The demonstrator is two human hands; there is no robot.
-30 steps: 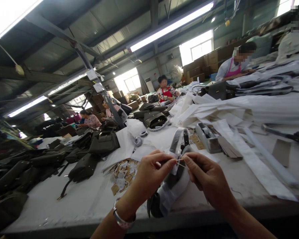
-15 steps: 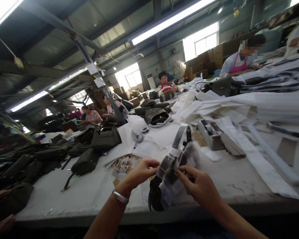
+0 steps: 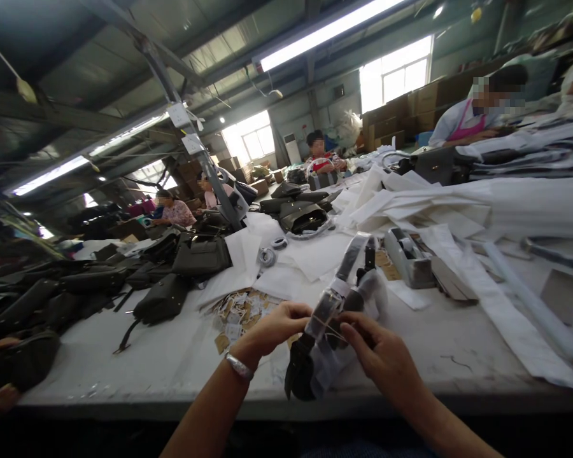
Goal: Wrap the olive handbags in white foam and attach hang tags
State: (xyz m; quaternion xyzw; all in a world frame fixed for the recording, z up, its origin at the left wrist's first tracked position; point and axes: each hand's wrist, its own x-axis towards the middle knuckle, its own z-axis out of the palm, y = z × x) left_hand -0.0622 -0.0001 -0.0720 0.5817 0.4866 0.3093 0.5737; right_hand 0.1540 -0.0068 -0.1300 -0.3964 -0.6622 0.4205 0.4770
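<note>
A dark bag strap (image 3: 323, 313), wrapped in clear film, stands in a loop above the white table in front of me. My left hand (image 3: 282, 326) pinches the strap's left edge near the buckle, its fingertips partly hidden behind it. On the other side my right hand (image 3: 379, 351) is closed with thumb and forefinger together on a thin pale string (image 3: 333, 332) that runs across to the strap. Below hangs the strap's dark lower end (image 3: 300, 374), beside crumpled clear film. A white band (image 3: 340, 287) goes round the strap higher up.
Cardboard tags with strings (image 3: 239, 312) lie left of my hands. A tape dispenser (image 3: 410, 257) stands beyond on the right, near white foam sheets (image 3: 410, 203). Dark bags (image 3: 162, 299) cover the left side. A co-worker's hands (image 3: 0, 397) hold a bag at far left.
The pale string now shows stretched between the strap and my right fingers. My right hand has shifted slightly; the left keeps its hold. The whole view has turned slightly.
</note>
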